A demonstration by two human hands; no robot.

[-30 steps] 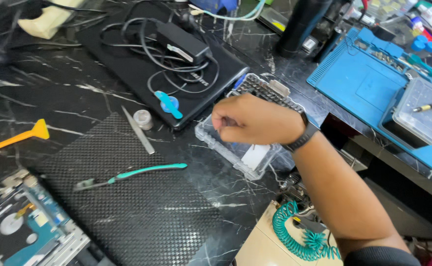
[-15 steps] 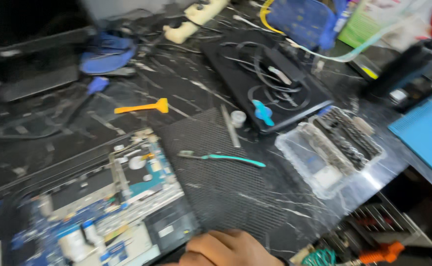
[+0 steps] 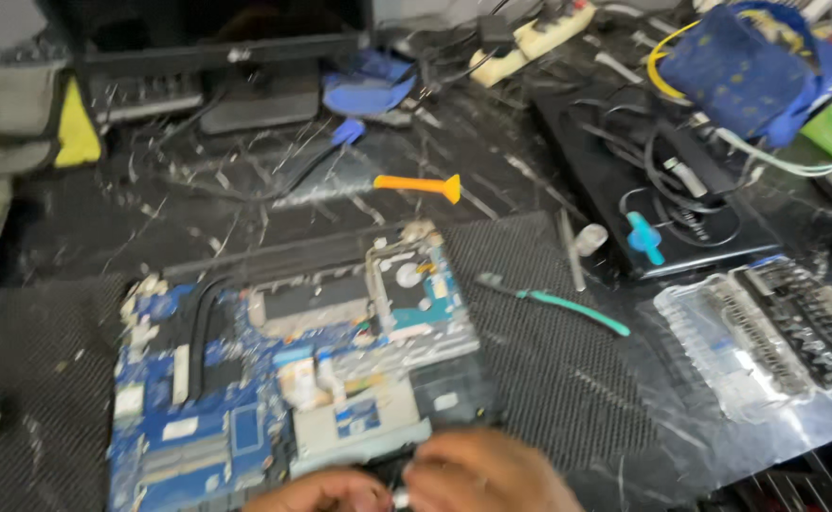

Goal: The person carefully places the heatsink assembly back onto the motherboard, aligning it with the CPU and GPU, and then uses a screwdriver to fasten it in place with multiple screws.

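a dark, switched-off monitor screen [image 3: 217, 24] stands at the back left of the bench. a clear plastic blister package [image 3: 767, 332] lies at the right, holding rows of dark bits. small white labels [image 3: 181, 429] dot the blue circuit board [image 3: 198, 408].

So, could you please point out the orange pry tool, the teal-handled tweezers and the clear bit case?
orange pry tool [image 3: 419, 185], head view, handle.
teal-handled tweezers [image 3: 572, 310], head view, teal grip.
clear bit case [image 3: 719, 332], head view, open lid.

I count two hands: left hand [image 3: 316, 491] and right hand [image 3: 492, 474] at six o'clock. One opened laptop [image 3: 293, 379] at centre, one orange pry tool [image 3: 421, 185] at twelve, one teal-handled tool [image 3: 558, 303] and one clear bit case [image 3: 767, 332] at three, one closed black laptop [image 3: 605, 180] at two.
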